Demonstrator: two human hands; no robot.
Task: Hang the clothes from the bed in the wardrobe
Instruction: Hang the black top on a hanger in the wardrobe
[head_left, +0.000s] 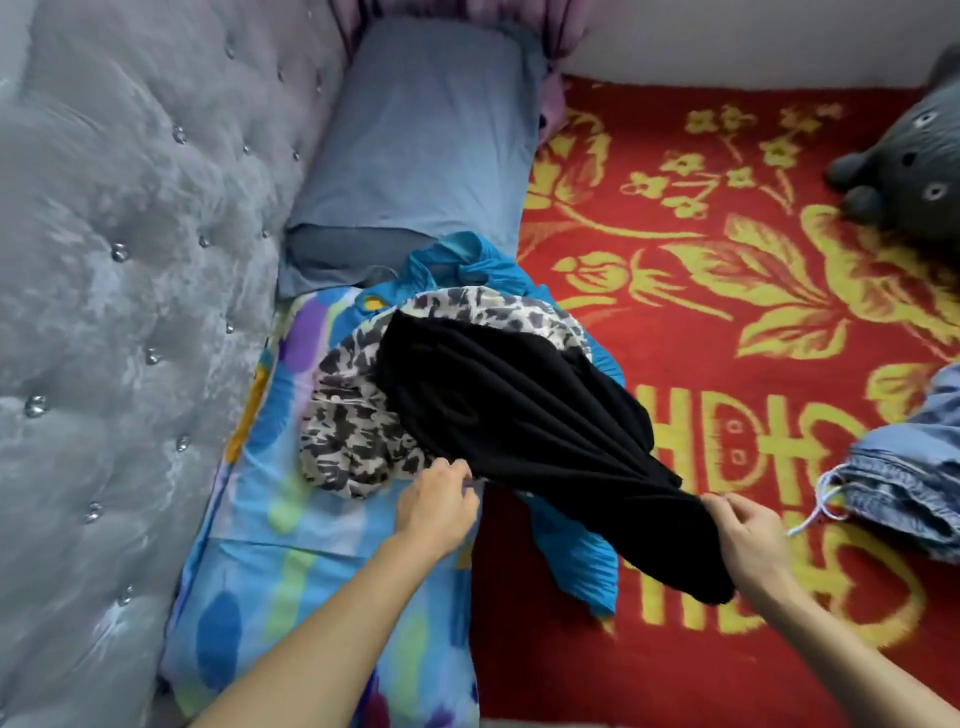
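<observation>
A pile of clothes lies on the bed in front of me. On top is a black garment (519, 415), stretched toward me. Under it sit a leopard-print garment (353, 415) and a bright blue pleated garment (576, 545). My left hand (439, 506) pinches the near left edge of the black garment. My right hand (748, 540) grips its near right edge, where the cloth bunches and hangs below my fingers. Folded blue jeans (904, 483) with a white drawstring lie apart at the right edge. No wardrobe is in view.
A red blanket (727, 312) with yellow flowers covers the bed. A blue patterned pillow (311, 545) and a grey-blue pillow (431, 145) lie along the grey tufted headboard (119, 260) at the left. A grey plush toy (914, 171) sits at the far right.
</observation>
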